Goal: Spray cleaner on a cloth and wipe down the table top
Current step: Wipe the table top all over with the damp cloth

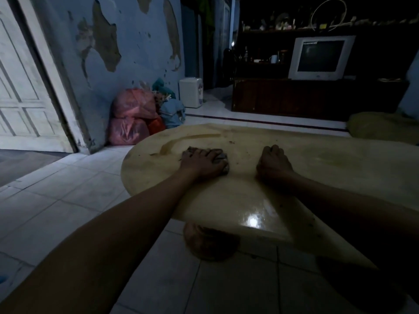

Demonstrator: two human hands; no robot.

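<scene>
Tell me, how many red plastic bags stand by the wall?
3 can be told apart: a large bag on top, a second bag under it on the floor, and a small bag to their right. More may be hidden behind the pile.

a dim home living room: old television (pixel 320 57) on a dark cabinet (pixel 317 98), tiled floor (pixel 68 200).
</scene>
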